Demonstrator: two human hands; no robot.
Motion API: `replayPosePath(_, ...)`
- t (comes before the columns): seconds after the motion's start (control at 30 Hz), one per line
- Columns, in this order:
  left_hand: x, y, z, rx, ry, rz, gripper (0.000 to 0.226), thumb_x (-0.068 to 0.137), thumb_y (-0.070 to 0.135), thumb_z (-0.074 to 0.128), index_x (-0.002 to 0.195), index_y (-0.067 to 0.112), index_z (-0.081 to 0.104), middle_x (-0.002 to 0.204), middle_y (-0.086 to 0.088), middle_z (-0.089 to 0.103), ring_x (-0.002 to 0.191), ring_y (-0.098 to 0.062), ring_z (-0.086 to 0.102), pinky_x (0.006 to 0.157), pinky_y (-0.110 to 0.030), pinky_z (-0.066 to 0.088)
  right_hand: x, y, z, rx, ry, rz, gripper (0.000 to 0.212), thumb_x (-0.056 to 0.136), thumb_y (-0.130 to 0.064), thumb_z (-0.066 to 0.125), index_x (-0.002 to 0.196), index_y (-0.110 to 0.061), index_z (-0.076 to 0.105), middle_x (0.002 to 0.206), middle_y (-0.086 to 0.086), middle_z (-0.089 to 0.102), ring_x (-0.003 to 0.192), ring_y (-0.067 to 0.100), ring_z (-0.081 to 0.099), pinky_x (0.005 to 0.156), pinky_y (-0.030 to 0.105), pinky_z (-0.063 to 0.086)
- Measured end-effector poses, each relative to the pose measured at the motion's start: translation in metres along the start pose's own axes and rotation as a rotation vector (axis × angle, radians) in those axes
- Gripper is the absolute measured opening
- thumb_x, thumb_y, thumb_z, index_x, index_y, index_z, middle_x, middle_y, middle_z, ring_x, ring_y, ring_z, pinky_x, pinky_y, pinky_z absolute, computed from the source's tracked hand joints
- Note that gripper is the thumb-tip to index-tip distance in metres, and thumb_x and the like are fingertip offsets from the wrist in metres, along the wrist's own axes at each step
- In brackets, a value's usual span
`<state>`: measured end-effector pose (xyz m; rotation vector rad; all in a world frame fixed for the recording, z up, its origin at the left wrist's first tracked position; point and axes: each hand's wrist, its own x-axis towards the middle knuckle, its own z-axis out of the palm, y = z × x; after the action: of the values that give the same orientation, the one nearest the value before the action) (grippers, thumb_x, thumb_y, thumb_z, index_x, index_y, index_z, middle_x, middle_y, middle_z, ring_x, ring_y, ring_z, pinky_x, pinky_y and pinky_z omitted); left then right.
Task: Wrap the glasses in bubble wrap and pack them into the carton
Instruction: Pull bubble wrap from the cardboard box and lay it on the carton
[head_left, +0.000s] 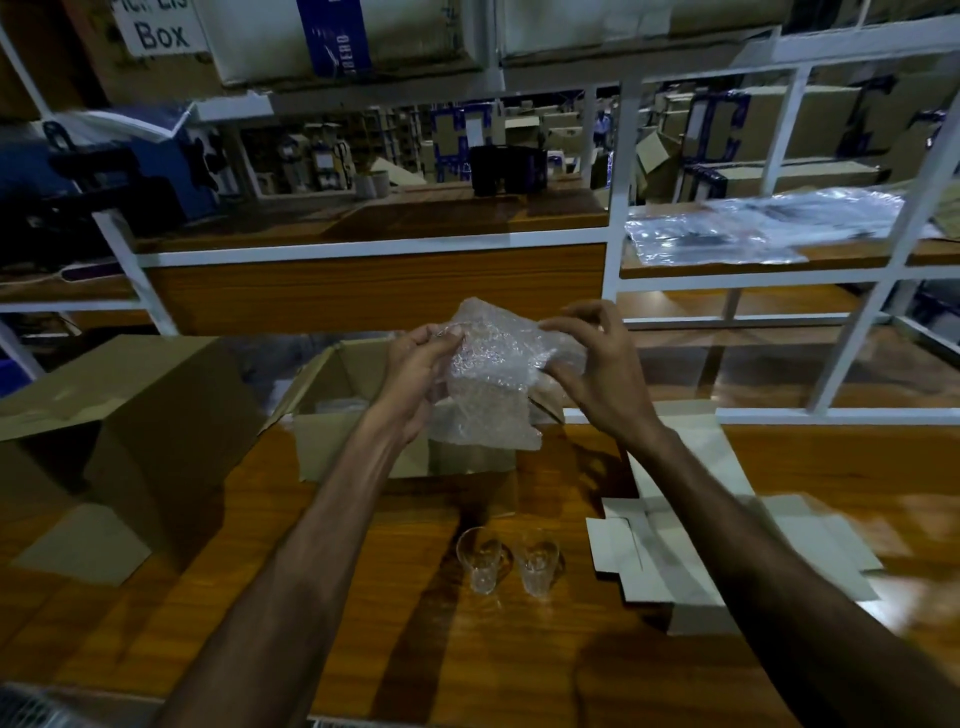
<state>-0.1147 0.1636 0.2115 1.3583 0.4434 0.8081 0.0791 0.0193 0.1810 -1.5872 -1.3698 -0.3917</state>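
Both hands hold up a crumpled sheet of bubble wrap (493, 379) above the open carton (332, 441). My left hand (421, 369) grips its left edge, fingers curled round it. My right hand (592, 364) pinches the right side between thumb and fingers. Whether a glass sits inside the wrap cannot be told. Two clear glasses (480, 558) (537, 561) stand upright side by side on the wooden table, nearer to me than the carton.
A larger brown carton (119, 415) lies on its side at the left. A flat unfolded white box (691, 530) lies at the right. White shelf frames (618, 244) stand behind the table, with plastic bags (753, 223) on the right shelf.
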Motion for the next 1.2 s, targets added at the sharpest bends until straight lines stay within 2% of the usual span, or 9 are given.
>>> replayPosePath(0.13,-0.002,0.003,0.003,-0.037,-0.037,0.025,0.011,0.097,0.022,0.070,0.089,0.015,0.070,0.101,-0.002,0.072,0.105,-0.022,0.066,0.095,-0.049,0.054,0.010,-0.013,-0.013,0.137,0.086,-0.043,0.016,0.093,-0.008,0.066,0.106,-0.010,0.076,0.105,0.002,0.069,0.094,0.009,0.062,0.081,0.026,0.054)
replayPosePath(0.33,-0.005,0.014,0.013,0.036,0.002,0.098,0.025,0.096,0.034,0.068,0.105,0.013,0.077,0.164,0.004,0.040,0.149,-0.012,0.034,0.108,-0.039,0.022,0.021,-0.012,-0.027,0.293,0.089,0.099,0.015,0.095,0.000,0.068,0.107,-0.010,0.066,0.102,0.003,0.070,0.093,0.019,0.067,0.080,0.036,0.060)
replayPosePath(0.47,-0.006,0.018,0.020,-0.029,-0.013,0.094,0.032,0.089,0.041,0.078,0.111,0.018,0.078,0.143,0.001,0.062,0.127,-0.014,0.053,0.107,-0.043,0.032,0.028,-0.014,-0.038,0.335,0.114,0.151,0.015,0.095,-0.002,0.066,0.106,-0.012,0.066,0.101,0.003,0.069,0.091,0.012,0.066,0.076,0.024,0.056)
replayPosePath(0.63,-0.005,0.010,0.028,-0.057,-0.040,0.085,0.014,0.083,0.029,0.081,0.092,0.020,0.075,0.115,-0.003,0.071,0.120,-0.022,0.064,0.111,-0.051,0.046,0.029,0.003,-0.040,0.447,0.088,0.357,0.026,0.096,0.001,0.062,0.109,-0.022,0.060,0.100,0.018,0.071,0.086,0.049,0.065,0.057,0.060,0.054)
replayPosePath(0.8,-0.011,0.003,0.042,-0.031,-0.056,0.014,0.051,0.092,0.014,0.073,0.141,0.024,0.060,0.135,0.006,0.066,0.127,-0.025,0.063,0.098,-0.055,0.056,0.023,0.008,-0.037,0.534,0.068,0.639,0.017,0.103,-0.016,0.057,0.113,-0.028,0.053,0.100,0.013,0.065,0.079,0.029,0.059,0.065,0.042,0.047)
replayPosePath(0.9,-0.012,-0.003,0.047,-0.044,-0.040,-0.011,0.083,0.080,0.024,0.082,0.154,0.035,0.045,0.163,0.001,0.039,0.146,-0.028,0.044,0.112,-0.066,0.041,0.014,0.015,-0.033,0.614,0.020,0.717,0.022,0.106,-0.040,0.055,0.123,-0.027,0.052,0.111,0.008,0.064,0.086,0.025,0.063,0.067,0.039,0.050)
replayPosePath(0.97,-0.016,-0.002,0.053,-0.031,-0.010,-0.015,0.084,0.092,0.009,0.072,0.161,0.032,0.030,0.171,0.001,0.021,0.149,-0.023,0.036,0.121,-0.062,0.030,0.007,0.016,-0.032,0.673,-0.010,0.717,0.042,0.107,-0.054,0.042,0.139,-0.026,0.044,0.112,0.005,0.060,0.083,0.020,0.060,0.063,0.032,0.049)
replayPosePath(1.07,-0.015,-0.008,0.056,-0.024,-0.006,-0.013,0.080,0.099,0.001,0.062,0.163,0.027,0.022,0.159,0.010,0.035,0.126,-0.009,0.051,0.117,-0.048,0.032,-0.003,0.016,-0.027,0.694,-0.071,0.699,0.060,0.101,-0.071,0.036,0.149,-0.035,0.033,0.134,0.003,0.055,0.110,0.025,0.065,0.076,0.036,0.057)
replayPosePath(1.2,-0.016,-0.012,0.060,0.033,0.050,-0.013,0.069,0.097,0.019,0.070,0.155,0.035,0.037,0.165,0.002,0.029,0.144,-0.026,0.041,0.113,-0.068,0.035,-0.013,0.013,-0.019,0.650,-0.179,0.680,0.065,0.091,-0.062,0.063,0.146,-0.039,0.036,0.148,0.009,0.049,0.123,0.030,0.062,0.090,0.048,0.060)
